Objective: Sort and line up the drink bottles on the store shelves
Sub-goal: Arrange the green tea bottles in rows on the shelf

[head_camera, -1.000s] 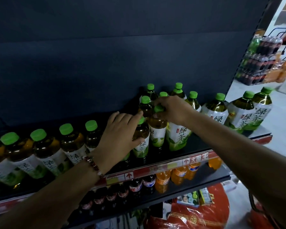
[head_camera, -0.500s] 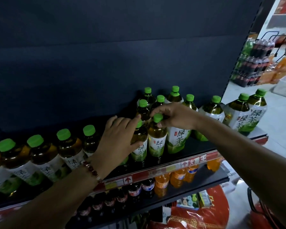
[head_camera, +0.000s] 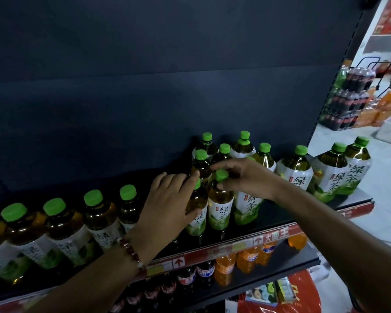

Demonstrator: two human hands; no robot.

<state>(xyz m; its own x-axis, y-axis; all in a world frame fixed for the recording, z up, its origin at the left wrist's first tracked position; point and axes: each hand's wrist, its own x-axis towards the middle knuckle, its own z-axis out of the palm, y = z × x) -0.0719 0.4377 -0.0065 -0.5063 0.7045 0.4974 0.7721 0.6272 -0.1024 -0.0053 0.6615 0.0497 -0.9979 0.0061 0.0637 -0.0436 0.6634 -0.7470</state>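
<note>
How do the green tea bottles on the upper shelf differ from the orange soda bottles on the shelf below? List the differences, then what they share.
1. The green tea bottles have bright green caps; the orange soda bottles have their caps hidden under the shelf edge.
2. The tea is dark amber-green; the soda is vivid orange.
3. The tea labels are white and green; the soda labels look blue.

Both stand upright in rows.

1. Green tea bottles [head_camera: 220,206]: glossy clear plastic, smooth matt green caps, shiny printed wrap labels
2. Shelf [head_camera: 269,220] under them: matt dark metal
3. Back panel [head_camera: 145,86] behind them: matt, smooth
</note>
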